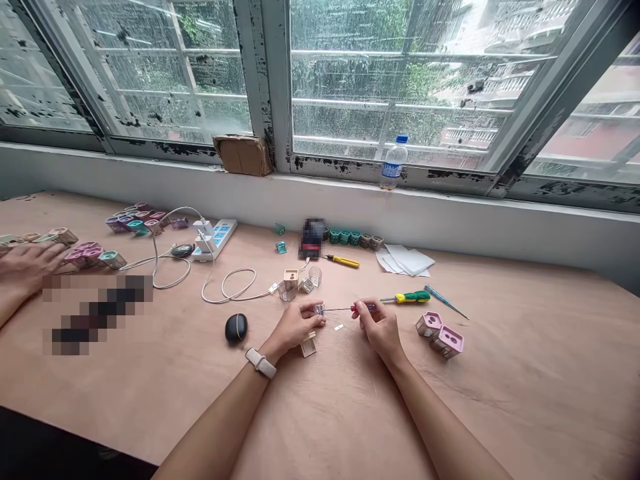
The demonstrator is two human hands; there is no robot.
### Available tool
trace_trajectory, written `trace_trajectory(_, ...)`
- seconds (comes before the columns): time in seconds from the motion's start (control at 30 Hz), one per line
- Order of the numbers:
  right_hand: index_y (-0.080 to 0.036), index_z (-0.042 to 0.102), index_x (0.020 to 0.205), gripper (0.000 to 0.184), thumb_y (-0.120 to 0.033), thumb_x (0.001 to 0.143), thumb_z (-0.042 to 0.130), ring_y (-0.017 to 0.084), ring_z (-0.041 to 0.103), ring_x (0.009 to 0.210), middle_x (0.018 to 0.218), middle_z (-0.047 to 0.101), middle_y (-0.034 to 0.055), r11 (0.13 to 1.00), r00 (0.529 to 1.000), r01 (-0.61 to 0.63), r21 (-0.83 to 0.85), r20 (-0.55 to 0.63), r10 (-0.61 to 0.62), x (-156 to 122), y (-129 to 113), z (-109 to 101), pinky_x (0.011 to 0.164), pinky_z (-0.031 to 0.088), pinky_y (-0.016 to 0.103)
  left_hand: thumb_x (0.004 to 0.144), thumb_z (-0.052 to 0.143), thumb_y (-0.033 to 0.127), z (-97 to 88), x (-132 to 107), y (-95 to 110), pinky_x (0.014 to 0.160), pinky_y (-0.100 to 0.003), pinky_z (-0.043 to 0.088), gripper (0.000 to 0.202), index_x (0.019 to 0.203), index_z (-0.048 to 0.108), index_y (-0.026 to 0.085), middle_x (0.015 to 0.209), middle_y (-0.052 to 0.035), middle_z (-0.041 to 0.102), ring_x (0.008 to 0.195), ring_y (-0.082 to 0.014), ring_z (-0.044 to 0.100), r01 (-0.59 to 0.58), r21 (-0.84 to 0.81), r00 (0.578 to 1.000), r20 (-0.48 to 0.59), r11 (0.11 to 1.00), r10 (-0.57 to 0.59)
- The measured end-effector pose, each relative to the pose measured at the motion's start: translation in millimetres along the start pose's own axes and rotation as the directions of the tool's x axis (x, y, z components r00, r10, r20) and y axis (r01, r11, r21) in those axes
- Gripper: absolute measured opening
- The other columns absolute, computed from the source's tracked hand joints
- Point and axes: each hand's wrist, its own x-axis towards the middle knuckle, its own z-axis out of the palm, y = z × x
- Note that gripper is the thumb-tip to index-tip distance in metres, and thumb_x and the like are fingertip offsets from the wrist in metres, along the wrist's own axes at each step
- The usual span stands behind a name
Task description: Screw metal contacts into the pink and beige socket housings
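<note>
— Where do we have the small clear part (319, 309)?

— Pinched in the fingertips of our left hand (295, 327), just above the worktop (500, 400), a little ahead of us and close to our midline.

— And our right hand (380, 327)?

— Closed round the red handle of a thin screwdriver (345, 309). Its shaft runs almost level, from right to left across our view. The tip seems to meet the right face of the part, though the contact is too small for us to be sure.

— So how does the long axis lie?

— Side to side, along the line between our two hands. The hands are near each other but apart, with only the shaft bridging them.

— Which hand is nearer the part?

— The left, since it holds it. The right reaches it only through the tool.

— What do we have around us?

— A clear block (309, 345) sits just below the left hand, and a pale sliver (339, 327) lies between the hands. A green-handled screwdriver (407, 297) lies just beyond the right hand, also side to side. Two pink housings (440, 333) sit to its right, and a black oval case (236, 328) is left of our wrist. Another person's hand (27, 263) rests at the far left, well apart from ours.
</note>
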Motion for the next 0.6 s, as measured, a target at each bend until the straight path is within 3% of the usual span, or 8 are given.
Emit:
trace_trajectory(0.23, -0.019, 0.067, 0.088, 0.03, -0.048, 0.088, 0.064, 0.015, 0.06, 0.057, 0.075, 0.069, 0.0056, 1.0, 0.999, -0.005, -0.007, 0.046, 0.005, -1.6, -2.8, 1.7, 0.046, 0.044, 0.024, 0.069, 0.081, 0.012, -4.1, 1.3, 0.1, 0.088, -0.035, 0.058, 0.054, 0.121, 0.067, 0.008, 0.091, -0.0108, 0.077, 0.09, -0.0223, 0.073, -0.052, 0.124, 0.995, -0.082, 0.991, 0.062)
trace_trajectory(0.4, -0.019, 0.069, 0.089, 0.031, -0.049, 0.086, 0.067, 0.018, 0.066, 0.065, 0.077, 0.069, 0.0063, 0.999, 0.994, 0.014, -0.033, 0.106, -0.01, -2.5, -2.1, 3.5, 0.047, 0.046, 0.024, 0.069, 0.081, 0.012, -5.1, -0.7, 5.6, 0.088, -0.036, 0.058, 0.05, 0.117, 0.07, 0.011, 0.099, -0.0113, 0.077, 0.09, -0.0229, 0.073, -0.135, 0.149, 0.976, -0.151, 0.98, 0.157)
trace_trajectory(0.6, -0.019, 0.066, 0.09, 0.034, -0.053, 0.09, 0.059, 0.012, 0.055, 0.046, 0.065, 0.067, 0.0019, 0.994, 0.988, 0.01, -0.109, 0.157, 0.008, -2.5, 1.7, 4.5, 0.043, 0.04, 0.024, 0.07, 0.077, 0.009, -5.1, -3.1, 9.2, 0.088, -0.035, 0.058, 0.04, 0.109, 0.074, 0.016, 0.108, -0.0099, 0.075, 0.092, -0.0224, 0.072, -0.205, 0.252, 0.939, -0.22, 0.946, 0.263)
